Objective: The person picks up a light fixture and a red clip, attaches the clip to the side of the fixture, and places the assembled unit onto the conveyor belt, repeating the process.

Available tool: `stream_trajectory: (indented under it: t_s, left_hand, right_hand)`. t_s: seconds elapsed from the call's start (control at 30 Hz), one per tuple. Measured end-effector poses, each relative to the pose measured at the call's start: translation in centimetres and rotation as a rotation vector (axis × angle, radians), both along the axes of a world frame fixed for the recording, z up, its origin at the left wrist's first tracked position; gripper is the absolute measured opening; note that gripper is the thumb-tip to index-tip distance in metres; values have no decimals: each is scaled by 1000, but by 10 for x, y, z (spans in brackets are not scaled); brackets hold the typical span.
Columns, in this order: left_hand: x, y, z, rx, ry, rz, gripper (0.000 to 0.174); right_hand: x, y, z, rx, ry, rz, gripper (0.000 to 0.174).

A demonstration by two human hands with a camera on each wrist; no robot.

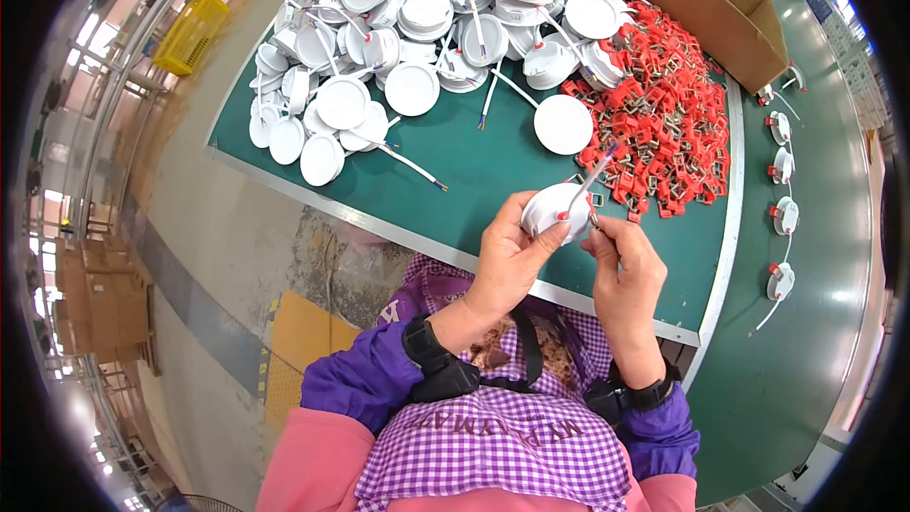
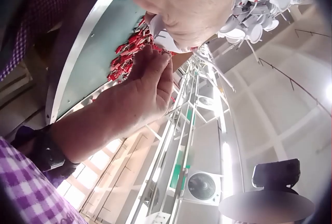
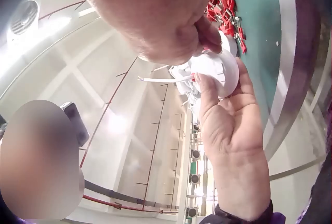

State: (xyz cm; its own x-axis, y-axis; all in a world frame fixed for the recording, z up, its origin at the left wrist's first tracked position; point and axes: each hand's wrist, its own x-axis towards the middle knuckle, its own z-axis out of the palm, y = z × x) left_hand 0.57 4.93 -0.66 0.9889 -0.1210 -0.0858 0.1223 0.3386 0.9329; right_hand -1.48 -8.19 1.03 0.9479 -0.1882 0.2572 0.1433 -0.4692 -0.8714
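My left hand grips a round white downlight by its rim, thumb over its back. A white cable with bare coloured ends sticks up from the light's back, beside a red part. At the light's right edge, my right hand pinches a small red and metal clip, mostly hidden by the fingertips. In the right wrist view the left hand supports the downlight from below. The left wrist view shows the right hand with thumb and fingertips together at the light's edge.
White downlights with cables are heaped on the green table. A pile of red and metal clips lies at the right, before a cardboard box. Several lights stand in a row on the green conveyor beyond the table's edge.
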Motion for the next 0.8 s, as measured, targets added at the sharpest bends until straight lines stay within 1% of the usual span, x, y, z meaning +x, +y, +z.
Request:
stream_trajectory:
  t_s: [0.13,0.23,0.3,0.43,0.5,0.53,0.6,0.63,0.67,0.73,0.8]
  left_hand:
    - [0,2,-6,45,-61,-21,26]
    - [0,1,-8,33,-113,-31,26]
    - [0,3,-7,41,-108,-45,25]
    - [-2,8,-6,47,-74,-80,25]
    - [-4,13,-1,55,-36,-91,25]
    - [-6,15,1,60,4,-102,25]
    - [-10,23,4,26,20,-122,26]
    - [-11,27,6,-5,41,-141,28]
    - [-12,30,8,-4,38,-146,28]
    - [-16,35,12,37,141,-170,31]
    - [-17,38,10,29,158,-178,32]
  right_hand:
    - [1,0,0,21,9,0,10]
    - [0,1,-3,7,37,-1,9]
    - [0,2,-5,90,40,-20,7]
    - [-2,4,-13,119,32,-38,5]
    - [-1,-2,-18,314,122,27,15]
    - [-2,-2,-15,310,119,26,15]
    - [-3,-1,-5,733,307,79,31]
    - [-5,-4,-6,767,375,160,42]
    - [-7,-4,-7,767,370,157,42]
    - [-9,-3,-7,842,528,220,40]
    - [-8,-3,-8,838,547,229,39]
